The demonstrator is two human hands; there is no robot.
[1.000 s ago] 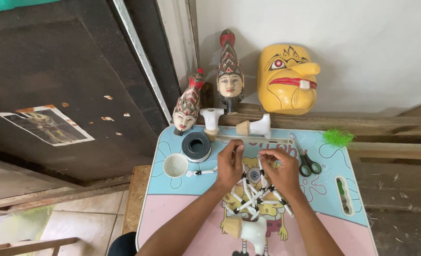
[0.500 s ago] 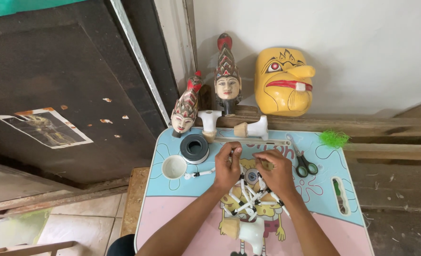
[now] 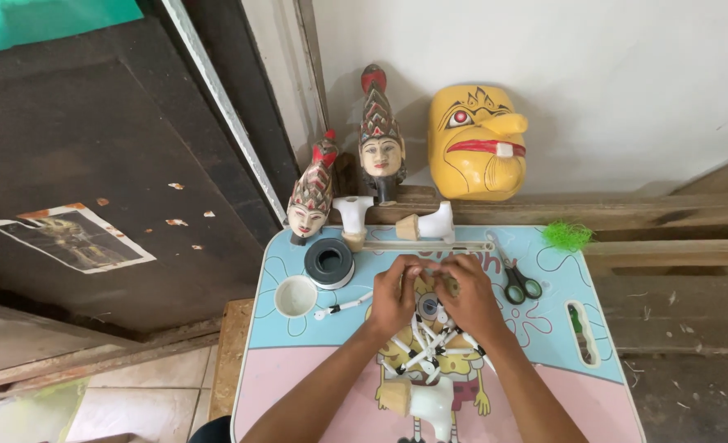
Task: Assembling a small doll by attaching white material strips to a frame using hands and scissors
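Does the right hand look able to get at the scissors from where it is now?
Probably yes. The right hand is next to the scissors, which lie flat on the small table just to its right. Nothing lies between them, though both hands are busy together over the middle.

This looks like a small home craft workshop for making traditional wooden puppets and masks. Two carved, painted puppet heads with tall patterned headdresses [image 3: 380,135] and a yellow carved wooden mask with a red mouth [image 3: 476,141] lean against a plain white wall on a rough wooden ledge [image 3: 626,212], with unpainted white carved puppet parts [image 3: 429,224] beside them. A child's low pastel blue-and-pink cartoon table [image 3: 298,361] serves as the workbench, strewn with black-handled scissors [image 3: 513,275], a black round tin [image 3: 328,262], a white round lid [image 3: 296,295] and white sticks [image 3: 429,353].
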